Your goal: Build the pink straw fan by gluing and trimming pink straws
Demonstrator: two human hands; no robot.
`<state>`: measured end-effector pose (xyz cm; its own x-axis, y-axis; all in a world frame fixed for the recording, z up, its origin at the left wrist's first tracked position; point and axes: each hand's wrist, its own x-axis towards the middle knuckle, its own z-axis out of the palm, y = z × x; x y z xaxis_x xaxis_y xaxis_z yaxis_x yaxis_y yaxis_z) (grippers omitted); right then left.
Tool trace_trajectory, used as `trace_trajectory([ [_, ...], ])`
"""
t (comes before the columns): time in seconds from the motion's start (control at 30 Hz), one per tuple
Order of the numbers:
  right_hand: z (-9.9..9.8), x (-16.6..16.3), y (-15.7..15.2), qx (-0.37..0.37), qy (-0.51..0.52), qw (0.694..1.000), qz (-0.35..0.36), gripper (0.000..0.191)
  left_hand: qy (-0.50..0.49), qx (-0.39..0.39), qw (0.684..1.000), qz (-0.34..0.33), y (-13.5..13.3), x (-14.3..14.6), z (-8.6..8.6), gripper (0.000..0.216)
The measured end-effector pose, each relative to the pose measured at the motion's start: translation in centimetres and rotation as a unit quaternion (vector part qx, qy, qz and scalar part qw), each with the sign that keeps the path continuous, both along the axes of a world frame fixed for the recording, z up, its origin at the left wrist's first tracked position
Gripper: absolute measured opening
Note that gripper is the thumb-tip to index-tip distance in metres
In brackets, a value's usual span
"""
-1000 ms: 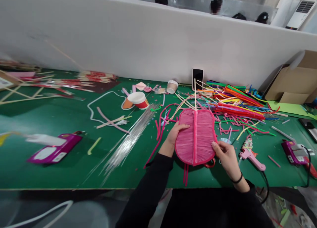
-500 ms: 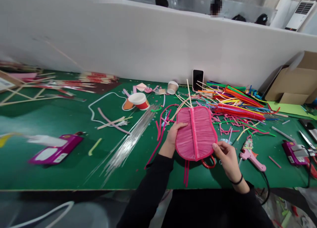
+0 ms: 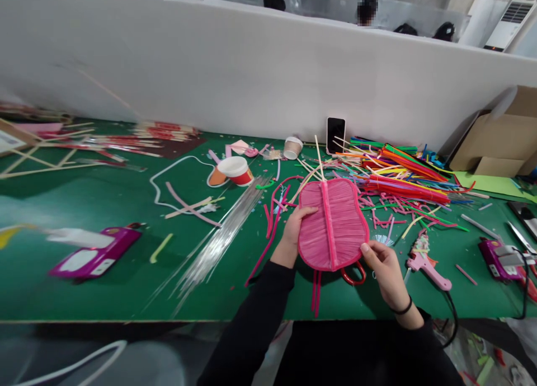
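Observation:
A pink fan-shaped panel of ribbed strips [image 3: 333, 224], with a pink spine down its middle and a thin wooden stick poking out of its far end, is held over the green table [image 3: 104, 207]. My left hand [image 3: 293, 232] grips its left edge, thumb on top. My right hand [image 3: 384, 266] pinches its lower right edge. Red scissor handles [image 3: 352, 275] and loose pink strips [image 3: 315, 291] lie just under the panel's near end.
A heap of coloured straws [image 3: 403, 176] lies behind the panel, with a phone [image 3: 335, 133] propped against the white wall. Paper cups [image 3: 237, 170], clear rods [image 3: 218, 240], a pink glue gun [image 3: 425, 263], a purple glue gun [image 3: 501, 257], a magenta pack [image 3: 94, 254] and a cardboard box [image 3: 499, 137] are about.
The panel has tilted so its stick leans left and has dropped a little toward the table. Both hands kept their hold on its edges.

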<state>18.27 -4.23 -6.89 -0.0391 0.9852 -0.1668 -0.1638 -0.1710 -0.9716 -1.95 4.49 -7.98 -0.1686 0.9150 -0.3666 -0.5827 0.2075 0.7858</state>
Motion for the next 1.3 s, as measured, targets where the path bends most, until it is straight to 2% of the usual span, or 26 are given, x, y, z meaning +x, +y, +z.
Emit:
trace_trajectory([
  [0.17,-0.2,0.0,-0.1,-0.006,0.012,1.000,-0.003,0.035,-0.010,0.002,1.000,-0.004,-0.1,0.1,0.2,0.027],
  [0.43,-0.6,-0.2,-0.4,-0.003,0.055,0.998,0.030,0.031,-0.022,0.004,1.000,-0.006,-0.1,0.3,0.6,0.028],
  [0.7,-0.8,0.3,0.6,0.005,0.005,0.999,-0.054,0.035,-0.021,0.013,1.000,0.001,-0.2,0.6,0.7,0.027],
  [1.0,-1.6,0.3,0.6,0.006,0.003,0.999,-0.048,0.035,-0.025,0.021,0.999,-0.013,-0.3,0.7,0.5,0.043],
  [1.1,-1.8,0.2,0.5,0.040,-0.040,0.996,-0.062,0.036,-0.024,0.022,0.999,-0.009,-0.3,0.7,0.4,0.043],
  [1.2,-1.8,0.5,0.4,0.126,-0.188,0.965,-0.130,0.039,-0.022,0.026,0.999,-0.001,-0.3,0.7,0.2,0.041],
  [1.3,-1.7,0.9,0.5,0.244,-0.364,0.883,-0.168,0.020,-0.022,0.034,0.999,-0.001,-0.3,0.7,-0.1,0.042],
])
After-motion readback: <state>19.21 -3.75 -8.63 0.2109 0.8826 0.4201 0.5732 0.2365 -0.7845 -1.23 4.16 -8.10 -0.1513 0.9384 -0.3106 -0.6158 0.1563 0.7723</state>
